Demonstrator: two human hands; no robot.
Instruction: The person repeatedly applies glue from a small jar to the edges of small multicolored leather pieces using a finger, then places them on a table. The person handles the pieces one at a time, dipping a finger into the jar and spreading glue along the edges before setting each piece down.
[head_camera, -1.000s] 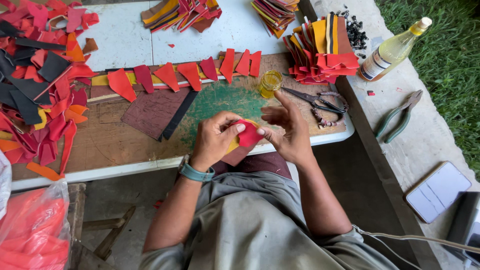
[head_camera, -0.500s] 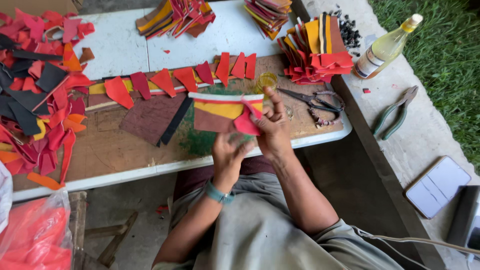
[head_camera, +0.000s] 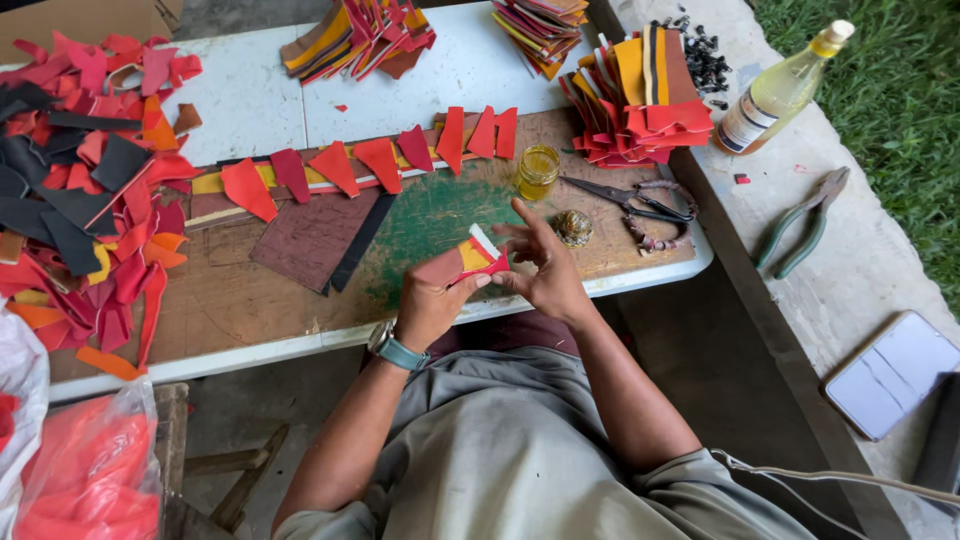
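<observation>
My left hand and my right hand are together over the front edge of the wooden board. Both pinch a small layered leather piece with brown, yellow, white and red bands. The left hand grips its brown end from below. The right thumb and forefinger hold its red and white end, with the other fingers spread. A row of red and orange leather triangles lies across the board behind. A small jar of yellow glue stands just beyond the hands.
Scissors lie right of the jar, a small brass lid nearby. Heaps of leather scraps cover the left; stacked pieces sit at the back right. A bottle, pliers and a phone rest on the concrete ledge.
The layered piece, held up flat and higher half a second ago, has come down toward the table's front edge. Both hands have shifted their hold on it, and the right fingers are now spread.
</observation>
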